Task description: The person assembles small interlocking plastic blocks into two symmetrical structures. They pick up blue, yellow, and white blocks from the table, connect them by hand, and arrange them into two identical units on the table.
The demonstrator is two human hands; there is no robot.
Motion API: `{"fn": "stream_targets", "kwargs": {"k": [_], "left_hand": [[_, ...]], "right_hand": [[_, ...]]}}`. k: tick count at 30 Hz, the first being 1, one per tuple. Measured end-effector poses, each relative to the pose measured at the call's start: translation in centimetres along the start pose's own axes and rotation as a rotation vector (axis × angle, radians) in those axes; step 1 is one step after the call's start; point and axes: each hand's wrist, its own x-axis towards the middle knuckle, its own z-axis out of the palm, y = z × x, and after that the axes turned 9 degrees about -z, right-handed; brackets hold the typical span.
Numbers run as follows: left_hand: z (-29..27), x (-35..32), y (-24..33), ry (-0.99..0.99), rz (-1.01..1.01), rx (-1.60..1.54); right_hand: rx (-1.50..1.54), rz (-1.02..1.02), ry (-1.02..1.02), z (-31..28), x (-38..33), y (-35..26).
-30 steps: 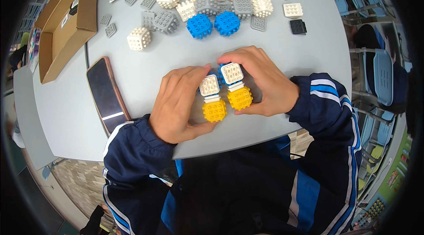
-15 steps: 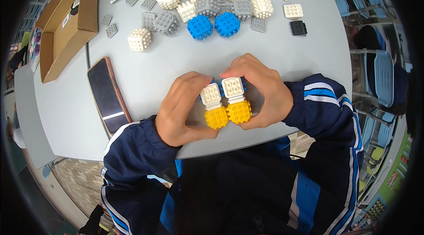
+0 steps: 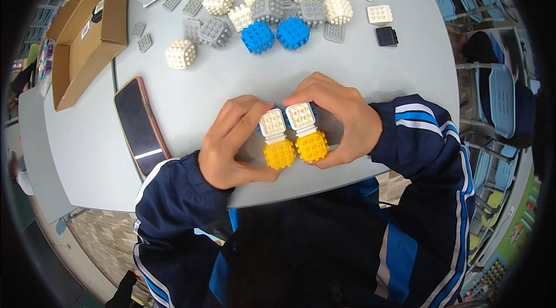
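Near the table's front edge my left hand grips a block assembly made of a yellow studded cube, a white square block and a blue block mostly hidden behind the white one. My right hand grips a similar assembly, with its own yellow studded cube and white square block; blue shows at its far side. Fingers hold the far ends and thumbs press near the yellow cubes. The two assemblies stand side by side with a narrow gap between the yellow cubes.
Beyond my hands lie two blue studded cubes and a pile of grey and white blocks. A black block sits to the right. On the left are a phone and an open cardboard box.
The yellow cubes were touching and now stand slightly apart. My left hand has shifted a little left and nearer with its assembly. The whole view has also shifted slightly.
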Motion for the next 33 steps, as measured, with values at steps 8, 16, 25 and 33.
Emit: {"fn": "stream_targets", "kwargs": {"k": [8, 16, 25, 33], "left_hand": [[-0.01, 0.31, -0.79, -0.01, -0.079, 0.031], [-0.19, 0.62, -0.05, -0.045, -0.081, 0.093], [0.2, 0.63, -0.3, 0.047, -0.075, 0.056], [0.53, 0.02, -0.56, 0.086, -0.012, 0.015]], "right_hand": [[-0.138, -0.049, -0.065, 0.24, -0.06, 0.83], [-0.187, -0.018, -0.074, 0.09, 0.06, 0.34], [-0.205, 0.017, -0.068, 0.36, 0.24, 0.33], [-0.173, -0.087, -0.042, 0.7, 0.12, 0.08]]}}
